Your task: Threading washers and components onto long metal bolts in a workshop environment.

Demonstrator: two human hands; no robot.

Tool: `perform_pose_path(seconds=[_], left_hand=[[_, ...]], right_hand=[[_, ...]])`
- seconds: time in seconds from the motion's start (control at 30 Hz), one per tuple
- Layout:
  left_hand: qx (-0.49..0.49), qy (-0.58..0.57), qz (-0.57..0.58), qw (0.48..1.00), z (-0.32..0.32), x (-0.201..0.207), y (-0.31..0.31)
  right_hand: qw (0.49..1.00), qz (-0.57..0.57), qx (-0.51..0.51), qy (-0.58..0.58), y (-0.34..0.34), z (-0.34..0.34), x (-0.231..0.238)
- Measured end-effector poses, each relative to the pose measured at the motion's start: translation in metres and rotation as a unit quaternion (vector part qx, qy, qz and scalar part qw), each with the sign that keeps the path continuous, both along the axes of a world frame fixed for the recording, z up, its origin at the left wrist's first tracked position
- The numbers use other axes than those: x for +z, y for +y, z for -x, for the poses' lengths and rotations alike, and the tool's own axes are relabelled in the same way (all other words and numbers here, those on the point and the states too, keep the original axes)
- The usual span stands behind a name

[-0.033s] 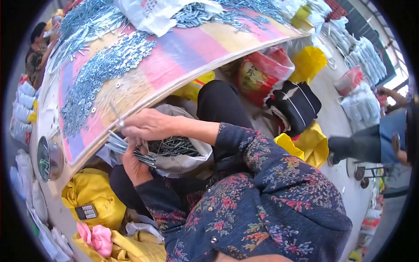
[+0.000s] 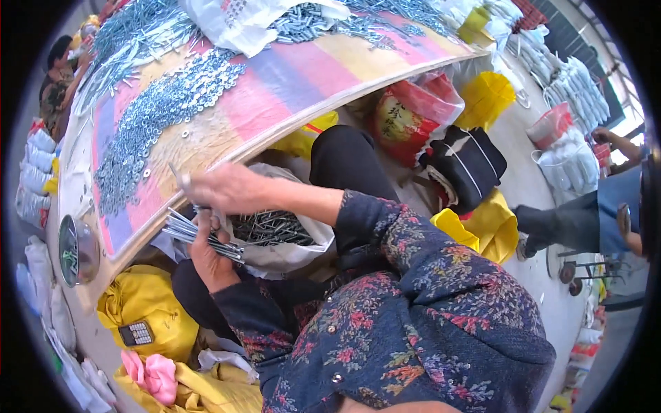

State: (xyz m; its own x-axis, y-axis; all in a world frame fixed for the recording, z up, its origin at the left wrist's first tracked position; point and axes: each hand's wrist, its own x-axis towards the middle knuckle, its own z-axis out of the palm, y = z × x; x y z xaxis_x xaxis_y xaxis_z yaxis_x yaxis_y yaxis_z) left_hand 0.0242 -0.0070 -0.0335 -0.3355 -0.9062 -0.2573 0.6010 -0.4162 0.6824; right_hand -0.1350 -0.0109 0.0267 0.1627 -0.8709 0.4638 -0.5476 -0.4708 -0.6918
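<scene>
My left hand (image 2: 212, 260) is closed around a bundle of long thin metal bolts (image 2: 183, 226), which fan out to the left of the fist. Just above it, my right hand (image 2: 226, 190) is smeared by motion. A single metal rod, apparently a bolt (image 2: 181, 176), sticks out at its fingertips over the table edge. Both hands are over an opened white sack (image 2: 297, 259) on my lap, filled with dark metal bolts (image 2: 270, 228). Many flat washers (image 2: 165, 113) lie spread on the striped tabletop (image 2: 255, 103) beyond my hands.
Heaps of bolts and a white plastic bag (image 2: 231, 24) cover the table's far side. A metal bowl (image 2: 77, 251) stands at its left corner. Yellow bags (image 2: 155, 303) sit at lower left. Right of my knee are a red bag (image 2: 406, 113) and black bundle (image 2: 475, 165). Another person (image 2: 620, 213) is at right.
My right hand has shifted slightly up and left, away from the bundle, and the rod in it is tilted more upright. The left hand has barely moved.
</scene>
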Motion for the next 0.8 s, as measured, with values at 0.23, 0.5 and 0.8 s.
perform_pose_path(seconds=[0.23, 0.5, 0.8], left_hand=[[0.093, -0.032, 0.002, 0.995, 0.012, 0.011, -0.001], [0.063, -0.056, -0.053, 0.995, -0.005, 0.040, 0.016], [0.010, 0.026, -0.014, 1.000, -0.015, 0.010, 0.008]], right_hand=[[0.886, 0.235, -0.258, 0.305, -0.128, 0.019, -0.027], [0.917, 0.122, -0.124, 0.359, -0.137, -0.007, -0.045], [0.942, 0.043, -0.217, 0.253, -0.107, -0.030, -0.030]])
